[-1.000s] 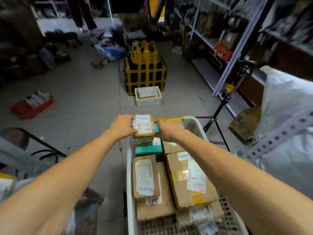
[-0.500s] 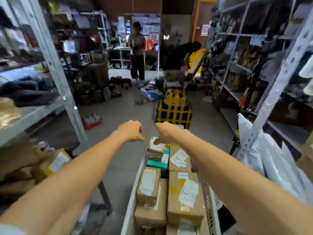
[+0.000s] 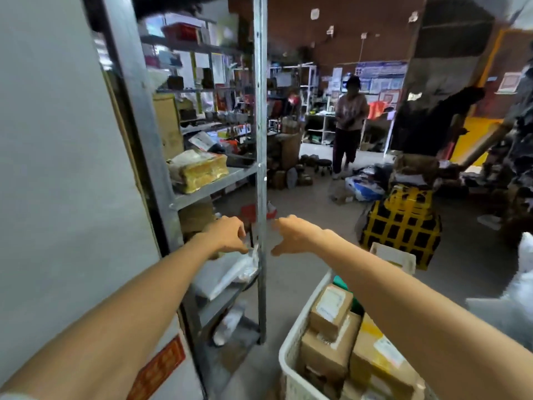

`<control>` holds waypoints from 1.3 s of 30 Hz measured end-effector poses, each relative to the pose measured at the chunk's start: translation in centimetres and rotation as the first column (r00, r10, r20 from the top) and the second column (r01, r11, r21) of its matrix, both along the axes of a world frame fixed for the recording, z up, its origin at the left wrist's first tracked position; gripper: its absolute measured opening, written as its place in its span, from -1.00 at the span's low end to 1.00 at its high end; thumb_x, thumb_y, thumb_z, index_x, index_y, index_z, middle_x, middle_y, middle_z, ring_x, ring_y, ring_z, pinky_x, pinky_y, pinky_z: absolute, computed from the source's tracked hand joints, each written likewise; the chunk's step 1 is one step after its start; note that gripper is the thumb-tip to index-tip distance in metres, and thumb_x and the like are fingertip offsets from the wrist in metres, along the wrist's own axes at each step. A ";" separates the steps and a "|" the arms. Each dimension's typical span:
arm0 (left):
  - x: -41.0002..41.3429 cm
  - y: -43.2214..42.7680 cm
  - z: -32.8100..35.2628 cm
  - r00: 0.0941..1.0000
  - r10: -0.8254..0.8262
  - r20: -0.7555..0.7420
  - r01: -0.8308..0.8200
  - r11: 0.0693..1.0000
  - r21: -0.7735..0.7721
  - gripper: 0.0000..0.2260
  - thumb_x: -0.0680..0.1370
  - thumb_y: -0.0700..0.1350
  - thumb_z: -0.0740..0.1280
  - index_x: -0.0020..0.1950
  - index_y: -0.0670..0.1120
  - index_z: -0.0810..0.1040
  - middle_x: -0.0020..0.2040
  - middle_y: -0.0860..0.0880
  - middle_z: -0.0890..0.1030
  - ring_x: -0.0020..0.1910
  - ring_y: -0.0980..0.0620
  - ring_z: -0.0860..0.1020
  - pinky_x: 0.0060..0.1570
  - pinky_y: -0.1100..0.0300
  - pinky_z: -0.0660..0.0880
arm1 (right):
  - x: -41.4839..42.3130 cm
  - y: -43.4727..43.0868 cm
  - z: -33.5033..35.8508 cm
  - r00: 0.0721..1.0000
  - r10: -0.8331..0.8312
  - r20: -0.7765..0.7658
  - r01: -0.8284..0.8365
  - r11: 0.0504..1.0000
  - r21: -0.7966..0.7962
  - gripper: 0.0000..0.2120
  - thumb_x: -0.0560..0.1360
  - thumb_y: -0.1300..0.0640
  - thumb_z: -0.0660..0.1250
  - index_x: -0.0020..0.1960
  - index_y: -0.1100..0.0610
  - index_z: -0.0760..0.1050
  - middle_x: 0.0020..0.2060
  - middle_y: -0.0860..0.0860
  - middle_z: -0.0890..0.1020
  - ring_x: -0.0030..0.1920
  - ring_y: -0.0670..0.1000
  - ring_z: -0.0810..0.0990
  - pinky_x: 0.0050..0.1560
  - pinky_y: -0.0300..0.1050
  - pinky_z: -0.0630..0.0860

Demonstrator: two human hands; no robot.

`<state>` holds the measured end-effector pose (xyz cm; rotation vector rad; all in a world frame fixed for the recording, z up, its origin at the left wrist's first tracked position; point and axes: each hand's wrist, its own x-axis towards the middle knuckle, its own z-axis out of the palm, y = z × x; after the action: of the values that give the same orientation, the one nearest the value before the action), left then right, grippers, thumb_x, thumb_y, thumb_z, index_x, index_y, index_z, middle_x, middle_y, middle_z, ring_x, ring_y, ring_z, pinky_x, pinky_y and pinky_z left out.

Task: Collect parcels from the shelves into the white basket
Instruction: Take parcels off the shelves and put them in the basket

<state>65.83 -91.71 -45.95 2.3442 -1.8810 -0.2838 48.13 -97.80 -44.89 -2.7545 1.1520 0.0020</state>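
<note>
Fingers of the left hand [image 3: 227, 235] curl loosely and point down, just above the top corner of a white plastic parcel [image 3: 230, 275]; whether they touch it cannot be told, and they grip nothing. The right hand [image 3: 294, 235] is just past the grey metal post [image 3: 261, 140] of the shelving, fingers loosely curled under, thumb out, holding nothing.

That white parcel lies on a low shelf. 1 board up, a yellow-taped parcel [image 3: 197, 170] sits on a grey shelf board [image 3: 227, 180], and a smaller bagged parcel [image 3: 230, 321] lies on the lowest board. A pale grey panel [image 3: 57, 140] fills the left side, with a red sticker [image 3: 161, 368] near its foot.

The floor [image 3: 302, 203] is bare grey concrete, with a yellow-and-black bundle [image 3: 401, 223] standing on it and a small white crate [image 3: 393, 254] in front of that. More racks of goods line the room behind, and a person [image 3: 347, 122] stands far off.

The white basket [image 3: 291, 342] is at lower right under the right forearm, packed with brown cardboard boxes [image 3: 323, 350] bearing labels, 1 small box [image 3: 328, 313] stacked on top and a green box [image 3: 343, 282] at the far end.
</note>
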 end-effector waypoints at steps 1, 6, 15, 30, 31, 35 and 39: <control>1.1 1.6 0.0 0.999 0.036 -0.008 -0.036 0.999 0.000 -0.71 0.33 0.03 0.52 -0.02 -0.03 0.60 -0.02 -0.06 0.66 -0.07 -0.04 0.61 -0.07 0.08 0.59 | 1.2 1.2 0.2 1.000 0.029 0.001 -0.029 1.000 0.002 -0.41 0.41 -0.04 0.48 0.35 0.15 0.42 0.19 0.16 0.55 0.17 0.18 0.54 0.09 -0.02 0.50; 6.2 11.1 -0.4 0.982 0.188 -0.015 -0.188 0.982 0.013 -0.68 0.37 0.05 0.49 0.06 -0.02 0.61 0.00 -0.02 0.62 -0.05 -0.01 0.58 -0.02 0.09 0.56 | 8.1 7.5 0.4 0.976 0.218 0.010 -0.218 0.976 0.005 -0.44 0.40 -0.02 0.49 0.31 0.15 0.44 0.15 0.14 0.57 0.11 0.17 0.56 -0.02 -0.05 0.50; 12.3 29.9 0.6 0.770 0.638 0.029 -0.638 0.769 0.030 -0.55 0.36 0.10 0.47 0.19 0.02 0.52 0.11 0.00 0.57 0.03 -0.05 0.55 -0.04 0.13 0.49 | 20.8 20.9 0.3 0.798 0.601 0.046 -0.602 0.794 0.088 -0.30 0.41 -0.04 0.50 0.45 0.10 0.30 0.30 0.08 0.48 0.24 0.11 0.50 0.22 -0.05 0.44; -1.9 59.1 -0.7 -0.066 0.998 -0.001 -0.992 -0.065 0.105 -0.62 0.37 0.08 0.48 0.13 -0.04 0.59 0.06 -0.05 0.60 0.04 -0.07 0.58 0.05 0.02 0.56 | 23.6 49.4 -0.5 -0.029 0.998 0.058 -0.992 -0.036 0.120 -0.22 0.33 -0.10 0.54 0.44 0.11 0.32 0.26 0.11 0.49 0.26 0.13 0.49 0.22 0.04 0.49; -3.5 60.6 -0.9 -0.112 0.994 0.006 -0.988 -0.112 0.110 -0.62 0.38 0.07 0.48 0.14 -0.04 0.59 0.07 -0.05 0.60 0.05 -0.06 0.58 0.06 0.03 0.56 | 22.8 51.3 -0.6 -0.082 0.995 0.061 -0.988 -0.090 0.128 -0.24 0.34 -0.08 0.54 0.43 0.10 0.33 0.26 0.12 0.48 0.25 0.14 0.49 0.22 0.06 0.49; -10.0 66.0 -1.4 -0.289 0.957 0.026 -0.950 -0.290 0.115 -0.64 0.40 0.07 0.47 0.12 -0.05 0.61 0.03 0.01 0.61 -0.02 0.01 0.56 -0.06 0.16 0.51 | 19.4 58.1 -1.2 -0.282 0.956 0.087 -0.944 -0.292 0.152 -0.36 0.40 -0.04 0.50 0.38 0.09 0.36 0.22 0.09 0.47 0.24 0.12 0.49 0.17 0.06 0.49; -15.2 69.7 -2.4 -0.434 0.900 0.039 -0.897 -0.436 0.072 -0.68 0.43 0.04 0.48 0.10 -0.06 0.59 0.08 0.02 0.59 -0.03 0.08 0.50 -0.07 0.27 0.44 | 16.3 63.3 -1.9 -0.414 0.906 0.088 -0.888 -0.423 0.180 -0.45 0.41 0.00 0.49 0.33 0.13 0.42 0.19 0.09 0.52 0.19 0.12 0.51 0.17 0.05 0.50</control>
<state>50.61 -22.03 -48.39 2.7781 0.9794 -0.1065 64.39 -34.48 -46.81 -2.3883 -1.6618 0.4342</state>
